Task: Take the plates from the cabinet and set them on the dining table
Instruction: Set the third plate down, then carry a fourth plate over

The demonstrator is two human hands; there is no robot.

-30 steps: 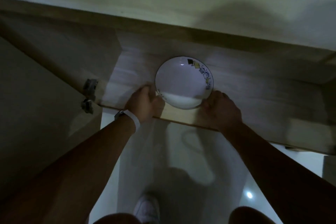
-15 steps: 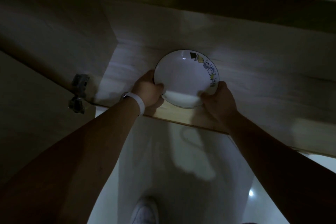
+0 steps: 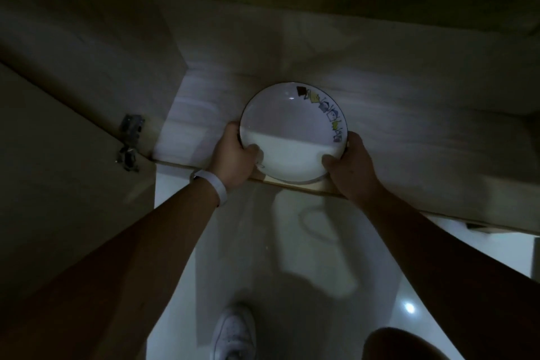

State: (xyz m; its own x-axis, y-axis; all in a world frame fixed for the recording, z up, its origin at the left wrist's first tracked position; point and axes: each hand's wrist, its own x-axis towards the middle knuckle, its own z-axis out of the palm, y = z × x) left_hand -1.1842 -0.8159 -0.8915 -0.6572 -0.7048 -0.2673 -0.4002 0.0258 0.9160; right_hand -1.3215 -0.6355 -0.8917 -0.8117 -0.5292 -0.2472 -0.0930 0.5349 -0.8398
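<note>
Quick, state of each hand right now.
Left hand: grips the plate at its left rim, thumb on top.
Right hand: grips the plate at its right rim, thumb on top.

A round white plate [image 3: 292, 126] with a thin dark rim line is seen face up at the front edge of the cabinet shelf [image 3: 423, 137], its near edge slightly past the shelf front. Small black, yellow and blue drawings are painted along its far right rim. It is gripped at the left by the left hand [image 3: 233, 159] and at the right by the right hand [image 3: 352, 168], thumbs laid inside. Whether it touches the shelf cannot be told.
</note>
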